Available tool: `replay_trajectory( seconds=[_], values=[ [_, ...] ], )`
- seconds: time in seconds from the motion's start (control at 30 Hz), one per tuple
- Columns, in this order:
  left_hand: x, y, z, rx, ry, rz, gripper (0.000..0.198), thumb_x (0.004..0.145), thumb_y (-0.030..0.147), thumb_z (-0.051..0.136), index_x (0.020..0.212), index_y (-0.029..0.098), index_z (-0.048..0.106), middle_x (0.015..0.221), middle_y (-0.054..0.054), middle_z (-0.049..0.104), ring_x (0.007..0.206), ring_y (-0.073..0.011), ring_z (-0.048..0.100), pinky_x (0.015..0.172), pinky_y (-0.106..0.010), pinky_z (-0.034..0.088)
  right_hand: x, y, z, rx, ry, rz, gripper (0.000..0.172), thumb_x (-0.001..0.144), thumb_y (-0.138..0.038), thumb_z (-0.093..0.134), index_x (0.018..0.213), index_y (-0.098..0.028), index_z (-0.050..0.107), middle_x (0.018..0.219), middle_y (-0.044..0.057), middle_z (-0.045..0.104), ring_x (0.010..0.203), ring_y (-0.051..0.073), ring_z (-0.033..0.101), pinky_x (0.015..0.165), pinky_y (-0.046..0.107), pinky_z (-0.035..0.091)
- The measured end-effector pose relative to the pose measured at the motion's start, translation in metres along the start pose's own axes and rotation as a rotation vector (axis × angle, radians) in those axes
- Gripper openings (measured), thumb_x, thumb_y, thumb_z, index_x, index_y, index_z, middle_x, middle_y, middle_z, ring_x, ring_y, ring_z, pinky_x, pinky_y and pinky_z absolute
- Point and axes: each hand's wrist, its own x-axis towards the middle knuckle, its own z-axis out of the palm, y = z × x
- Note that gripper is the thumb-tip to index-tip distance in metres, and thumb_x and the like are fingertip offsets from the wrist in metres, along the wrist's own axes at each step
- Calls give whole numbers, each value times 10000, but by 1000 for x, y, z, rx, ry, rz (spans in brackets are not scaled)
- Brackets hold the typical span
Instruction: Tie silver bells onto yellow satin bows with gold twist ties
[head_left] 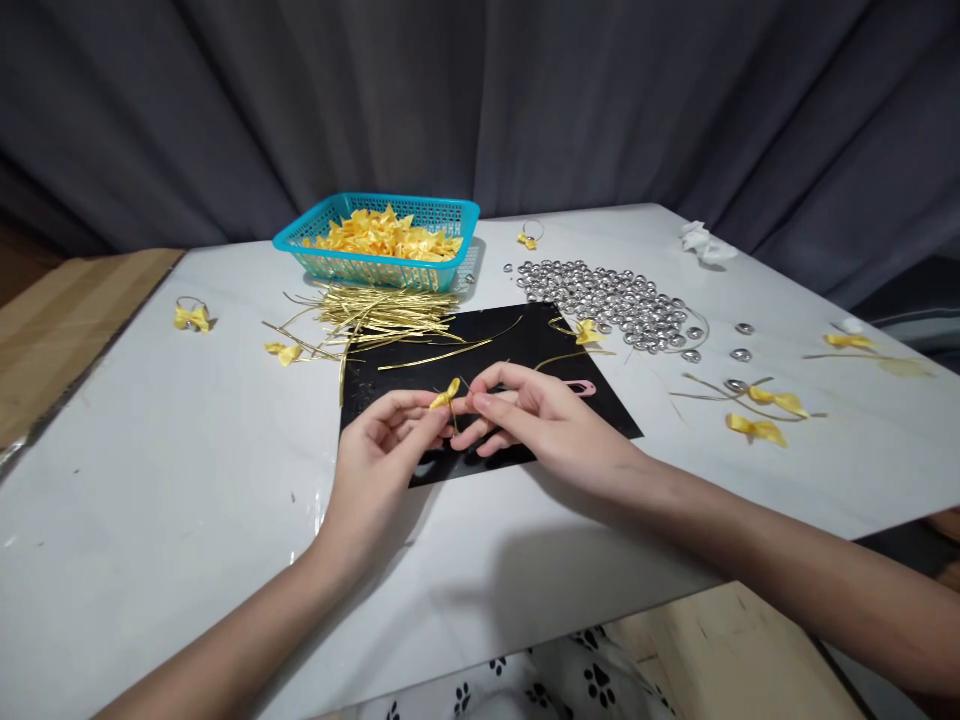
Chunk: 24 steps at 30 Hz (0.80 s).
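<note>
- A small yellow bow [447, 393] is held over the near-left part of a black sheet [517, 340], pinched between the thumb and forefinger of the left hand [384, 432].
- A thin wire [466, 384] is pinched between the thumb and forefinger of the right hand [529, 408], just beside the bow; the other right fingers are loosely spread.
- A pink handle [591, 385] is seen just right of the right hand (the rest of it is hidden).
- Gold strips [386, 312] are heaped at the sheet's far-left edge, and two or so are laid across it.
- More yellow bows are piled in a turquoise basket [442, 275], farther off behind the strips.
- Silver beads [600, 298] are massed beyond the sheet's far-right side.
- Loose bows [756, 430] are scattered on the right of the white table [187, 480], among stray strips.
- A crumpled white tissue [703, 243] is set at far right.
</note>
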Motion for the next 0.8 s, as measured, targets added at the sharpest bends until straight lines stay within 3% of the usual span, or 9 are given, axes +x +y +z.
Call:
replay_trajectory(
  seconds=[0.1, 0.27, 0.47, 0.63, 0.8],
  values=[
    [5, 1, -6, -114, 85, -78, 164, 728, 307, 697, 777, 159, 647, 713, 10, 650, 659, -73, 598, 610, -141, 490, 0, -2, -2, 56, 53, -21, 117, 898, -211, 494, 792, -176, 460, 882, 33, 681, 680, 88, 664, 614, 201, 503],
    [8, 7, -9, -271, 152, -189, 71, 768, 253, 637, 746, 190, 614, 734, 34, 635, 689, -75, 599, 578, -139, 497, 4, -3, -9, 164, 165, -87, 92, 890, -221, 511, 820, -163, 499, 775, 24, 672, 605, 63, 613, 582, 177, 488],
    [3, 10, -5, -276, 24, -197, 75, 786, 238, 590, 743, 177, 589, 969, -19, 695, 790, -102, 619, 623, -170, 509, 3, -5, -12, 200, 182, -89, 85, 872, -226, 533, 829, -158, 504, 730, 11, 651, 576, 57, 584, 569, 169, 473],
    [4, 9, -5, -289, -119, -223, 98, 801, 260, 552, 741, 182, 557, 839, -35, 716, 706, -121, 623, 613, -205, 490, -1, -12, -15, 127, 165, -246, 70, 875, -230, 519, 833, -175, 512, 707, -11, 639, 572, 57, 582, 577, 173, 457],
    [0, 7, -4, -132, -254, -270, 162, 779, 273, 577, 660, 179, 522, 768, -39, 716, 661, -117, 598, 622, -208, 443, -2, -17, -21, 127, 196, -325, 65, 873, -239, 515, 820, -211, 490, 689, -36, 617, 586, 62, 583, 616, 191, 478]
  ],
)
